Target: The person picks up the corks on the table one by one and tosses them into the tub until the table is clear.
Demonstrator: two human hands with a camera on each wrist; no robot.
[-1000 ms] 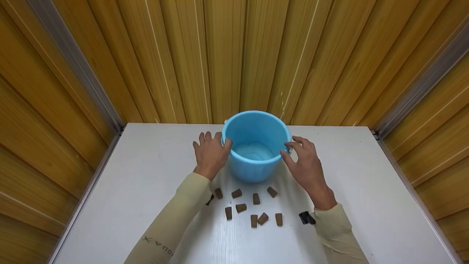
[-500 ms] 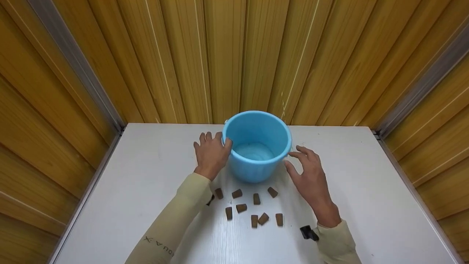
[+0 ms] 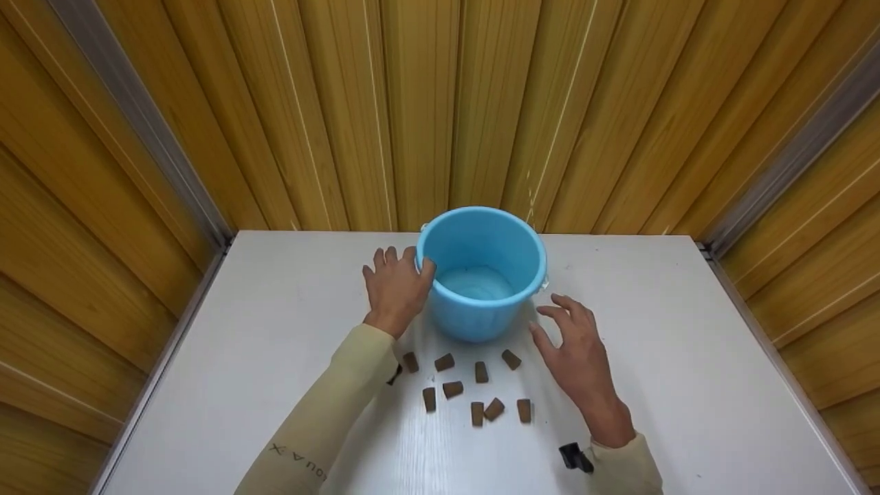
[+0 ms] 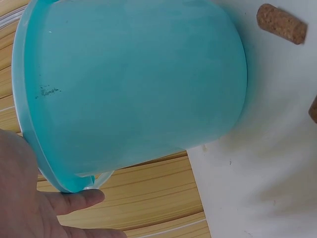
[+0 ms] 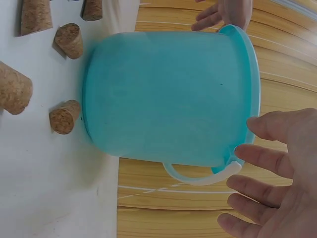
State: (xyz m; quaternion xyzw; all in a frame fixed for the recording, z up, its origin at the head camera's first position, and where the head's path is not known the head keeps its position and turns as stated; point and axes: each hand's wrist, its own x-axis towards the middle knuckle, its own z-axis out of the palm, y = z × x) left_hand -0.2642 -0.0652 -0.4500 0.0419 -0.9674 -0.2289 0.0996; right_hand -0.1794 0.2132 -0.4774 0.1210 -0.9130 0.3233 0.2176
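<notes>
A light blue plastic bucket stands upright near the table's back edge, its mouth toward me. My left hand grips its left rim, the thumb over the edge and the fingers along the outside. Right of the bucket, my right hand is apart from the rim and holds nothing, its fingers loosely bent. The right wrist view shows a white handle hanging at the bucket's side by my spread fingers. In front of the bucket lie several tapered cork stoppers, also brown and speckled in the left wrist view.
The white tabletop reaches back to a wall of wood-patterned panels. Similar panels with grey metal corner posts close off both sides. Two corks near the front lie against each other.
My right hand has let go of the bucket's right rim and drawn back toward me. The left hand, the bucket and the corks have stayed in place.
</notes>
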